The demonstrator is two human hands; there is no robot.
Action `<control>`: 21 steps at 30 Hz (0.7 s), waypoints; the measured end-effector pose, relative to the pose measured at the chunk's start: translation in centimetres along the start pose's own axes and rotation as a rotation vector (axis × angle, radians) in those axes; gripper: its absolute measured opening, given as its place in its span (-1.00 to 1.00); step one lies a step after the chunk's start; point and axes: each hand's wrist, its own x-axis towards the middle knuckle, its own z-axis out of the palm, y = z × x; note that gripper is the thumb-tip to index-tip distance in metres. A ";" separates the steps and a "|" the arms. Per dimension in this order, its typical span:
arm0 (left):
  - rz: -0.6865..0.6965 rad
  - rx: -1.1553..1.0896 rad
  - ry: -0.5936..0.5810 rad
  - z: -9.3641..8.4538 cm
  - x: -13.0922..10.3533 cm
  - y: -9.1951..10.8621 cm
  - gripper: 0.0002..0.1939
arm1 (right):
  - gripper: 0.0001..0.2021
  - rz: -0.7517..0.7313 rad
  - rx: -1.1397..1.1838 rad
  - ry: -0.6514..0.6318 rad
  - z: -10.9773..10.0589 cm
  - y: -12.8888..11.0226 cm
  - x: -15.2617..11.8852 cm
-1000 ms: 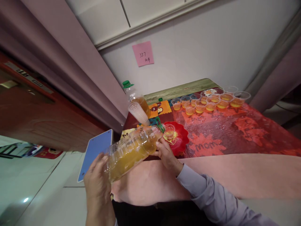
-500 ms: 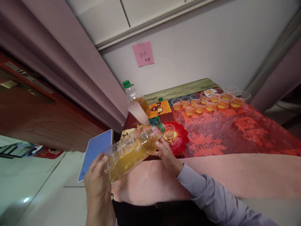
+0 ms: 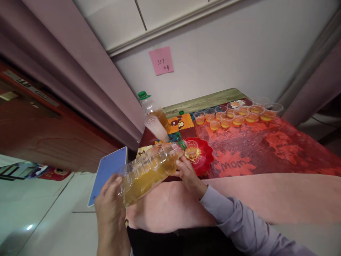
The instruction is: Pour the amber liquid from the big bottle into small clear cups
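A large clear plastic bottle (image 3: 149,170) of yellow liquid lies tilted between my two hands, its neck pointing right. My left hand (image 3: 109,195) is closed around the bottle's base. Near the neck, my right hand (image 3: 188,174) grips the bottle from below and the side. The bottle's mouth, with a green ring and strap, is at the rim of a clear plastic cup (image 3: 191,148). That cup stands in a red scalloped plate (image 3: 207,156) and has some liquid in it.
Several clear cups (image 3: 238,115) part-filled with yellow liquid stand in rows at the back right. Behind my bottle are a stack of cups (image 3: 156,128) and a second green-capped bottle (image 3: 160,115). A green cap (image 3: 181,112) lies near the back edge. A blue board (image 3: 108,172) is at the left.
The liquid in the cup on the red plate looks a little higher. Both hands and the tilted bottle have stayed nearly in place.
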 end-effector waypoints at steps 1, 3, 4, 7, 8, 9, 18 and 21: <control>-0.004 0.000 0.003 0.0 0.0 0.0 -0.55 | -0.52 0.000 -0.002 0.001 0.0 0.0 0.0; -0.010 0.003 0.012 0.1 -0.1 0.1 -0.54 | -0.51 0.001 -0.007 -0.001 -0.1 0.1 0.0; -0.010 0.005 0.013 0.1 -0.2 0.1 -0.53 | -0.50 0.000 -0.008 -0.003 -0.1 0.1 0.1; -0.010 0.009 0.008 0.1 -0.4 0.2 -0.54 | -0.50 -0.002 -0.005 -0.008 -0.2 0.2 0.1; -0.009 0.011 0.001 0.1 -0.5 0.3 -0.55 | -0.51 -0.003 -0.001 -0.009 -0.1 0.2 0.1; -0.005 0.014 -0.008 0.2 -0.5 0.3 -0.55 | -0.52 -0.004 0.003 -0.010 -0.1 0.2 0.0; -0.022 0.010 0.020 0.3 -0.5 0.4 -0.51 | -0.52 0.002 0.001 -0.007 0.1 -0.2 -0.1; -0.007 0.016 0.005 0.1 -0.2 0.2 -0.54 | -0.53 0.004 0.001 -0.004 0.1 -0.2 -0.1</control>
